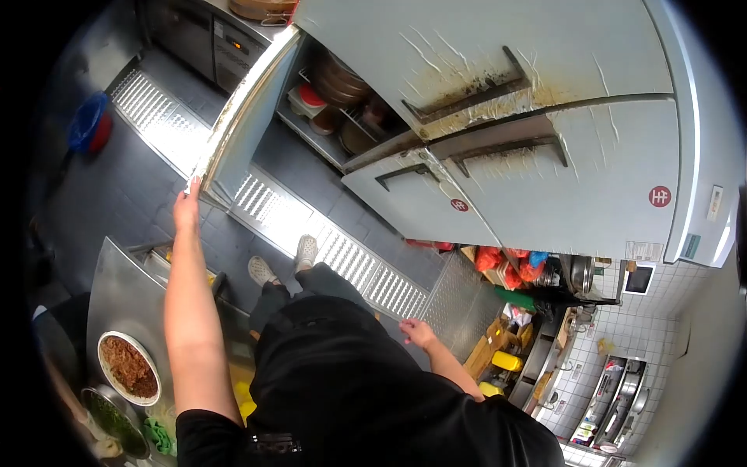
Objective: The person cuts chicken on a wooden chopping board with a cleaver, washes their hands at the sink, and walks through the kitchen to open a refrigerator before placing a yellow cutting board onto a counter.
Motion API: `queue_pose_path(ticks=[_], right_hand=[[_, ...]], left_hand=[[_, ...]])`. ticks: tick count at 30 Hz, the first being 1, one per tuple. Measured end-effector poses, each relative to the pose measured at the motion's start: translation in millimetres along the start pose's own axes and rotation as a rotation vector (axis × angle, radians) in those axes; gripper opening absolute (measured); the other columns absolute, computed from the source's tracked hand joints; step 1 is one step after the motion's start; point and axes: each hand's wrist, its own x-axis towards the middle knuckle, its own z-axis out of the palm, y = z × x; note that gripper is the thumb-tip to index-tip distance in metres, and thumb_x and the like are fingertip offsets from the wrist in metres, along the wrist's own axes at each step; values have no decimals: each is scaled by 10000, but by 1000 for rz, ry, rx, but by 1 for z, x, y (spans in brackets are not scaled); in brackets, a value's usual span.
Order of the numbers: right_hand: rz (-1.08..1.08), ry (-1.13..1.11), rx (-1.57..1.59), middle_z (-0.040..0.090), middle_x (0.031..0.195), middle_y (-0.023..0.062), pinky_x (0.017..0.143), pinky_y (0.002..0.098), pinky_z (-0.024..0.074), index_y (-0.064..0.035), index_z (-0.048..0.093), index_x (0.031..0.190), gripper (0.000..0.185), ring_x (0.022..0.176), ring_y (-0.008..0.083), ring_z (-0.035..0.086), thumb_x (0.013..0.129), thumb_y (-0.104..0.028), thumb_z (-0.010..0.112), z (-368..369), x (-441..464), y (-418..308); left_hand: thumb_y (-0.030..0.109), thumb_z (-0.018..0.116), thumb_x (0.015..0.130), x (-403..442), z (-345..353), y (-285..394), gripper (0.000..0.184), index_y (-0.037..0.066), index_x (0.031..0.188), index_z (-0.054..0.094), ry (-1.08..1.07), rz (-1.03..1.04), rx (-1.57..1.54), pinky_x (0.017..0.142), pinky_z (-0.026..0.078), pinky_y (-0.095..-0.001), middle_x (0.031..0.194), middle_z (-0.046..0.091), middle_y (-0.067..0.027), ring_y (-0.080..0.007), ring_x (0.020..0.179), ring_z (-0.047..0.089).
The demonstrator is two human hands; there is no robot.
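My left hand [187, 206] is on the edge of an open refrigerator door [247, 117], its fingers closed against the rim. Behind that door the lower compartment shows shelves with stacked round brown containers [336, 80] and a red-topped container [311, 95]. My right hand [419, 332] hangs beside my body at the right, away from any object, its fingers partly curled and apart. The other refrigerator doors [568, 179] are closed and have dark, worn handles.
A metal counter [117, 288] at the left holds a bowl of brown food [128, 367] and a bowl of greens [115, 420]. A blue-lined bin [89, 123] stands upper left. Metal grating [334, 247] crosses the floor. Yellow containers [507, 361] sit right.
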Motion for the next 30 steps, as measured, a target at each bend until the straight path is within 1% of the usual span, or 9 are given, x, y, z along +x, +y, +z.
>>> queue_pose_path(ticks=[1, 3, 5, 12, 15, 18, 20, 24, 30], right_hand=[[16, 4, 22, 713, 1042, 140, 644, 296, 576, 37, 625, 1241, 464, 716, 178, 688, 931, -306, 671, 1, -1, 0], [49, 13, 68, 713, 1050, 143, 644, 295, 575, 36, 623, 1246, 466, 725, 176, 687, 930, -303, 669, 1, 0, -1], [26, 4, 45, 712, 1055, 146, 641, 293, 574, 35, 621, 1249, 464, 721, 177, 687, 929, -296, 669, 0, 3, 2], [23, 16, 34, 710, 1039, 156, 631, 296, 573, 55, 623, 1229, 456, 713, 177, 688, 928, -284, 674, 0, -3, -5], [11, 5, 74, 708, 1030, 158, 631, 297, 573, 62, 625, 1222, 455, 710, 175, 687, 929, -283, 674, 0, -1, -1], [5, 1, 32, 709, 1030, 155, 627, 298, 573, 62, 625, 1222, 453, 715, 175, 688, 929, -280, 673, -1, 6, 8], [-15, 3, 18, 708, 1035, 157, 627, 303, 578, 62, 625, 1221, 447, 743, 181, 691, 932, -275, 670, 0, 14, 20], [31, 7, -2, 707, 1048, 162, 633, 312, 590, 63, 624, 1221, 436, 819, 195, 696, 936, -263, 669, 0, 2, 0], [10, 4, 70, 708, 1056, 160, 632, 307, 581, 58, 620, 1230, 452, 774, 193, 697, 929, -272, 685, 5, 8, 11]], left_hand=[[634, 697, 824, -4, 0, 1, 1039, -119, 1461, 369, 4, -21, 18, 1121, 341, -396, 1482, 457, -259, -313, 1375, 445], [633, 694, 827, -5, 0, 2, 1029, -122, 1453, 381, 0, 19, 47, 1120, 342, -391, 1477, 462, -263, -315, 1371, 451], [627, 693, 830, -1, 2, -2, 1012, -126, 1440, 401, 29, 23, 46, 1118, 346, -387, 1465, 472, -267, -322, 1363, 460], [622, 706, 826, 3, 2, -7, 1014, -122, 1442, 401, -10, 39, 68, 1116, 351, -393, 1468, 469, -267, -325, 1368, 452], [618, 711, 826, -1, 5, -6, 1007, -120, 1440, 407, 30, 31, 58, 1113, 355, -392, 1465, 471, -269, -327, 1364, 457], [612, 712, 827, -7, 7, -1, 998, -117, 1438, 411, 60, 35, 75, 1113, 358, -393, 1464, 472, -270, -327, 1358, 464], [613, 711, 827, -13, 8, 3, 993, -118, 1432, 419, 62, 30, 66, 1112, 360, -394, 1460, 476, -271, -328, 1355, 468], [614, 709, 829, -17, 8, 7, 980, -119, 1419, 438, 54, 33, 95, 1108, 365, -394, 1446, 491, -272, -330, 1347, 478], [613, 706, 832, -7, 7, -2, 968, -121, 1410, 450, 46, 39, 96, 1100, 372, -393, 1428, 510, -270, -332, 1333, 492]])
